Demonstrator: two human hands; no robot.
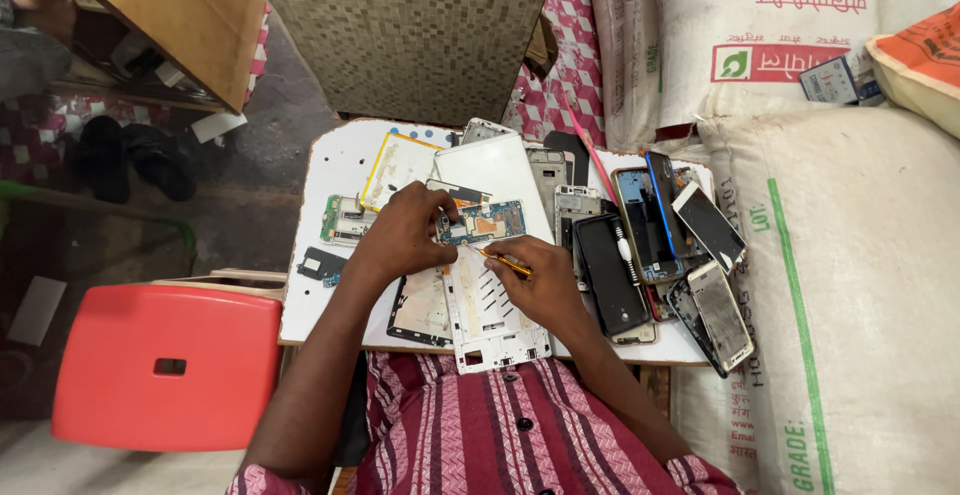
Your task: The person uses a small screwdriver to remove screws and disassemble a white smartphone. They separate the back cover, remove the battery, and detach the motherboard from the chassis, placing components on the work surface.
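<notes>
Glossy glass phone screens (pixel 710 223), a smooth red plastic stool (pixel 165 365), rough woven sacks (pixel 860 285).

We see a blue phone circuit board (pixel 483 223) with copper-orange patches lying flat near the middle of the white table, atop a white phone frame (pixel 487 317) whose near end overhangs the table edge. A thin yellow-orange tool (pixel 503 262) lies slanted, its tip at the board's lower edge.

- Small white table (pixel 330 170), surface scuffed, corners rounded.
- White phone frame (pixel 487 325) at near edge, overhanging slightly.
- Green circuit board (pixel 345 220) lies left.
- Stack of dismantled phones (pixel 655 245) occupies right side.
- White back panel (pixel 495 170) at centre rear.
</notes>
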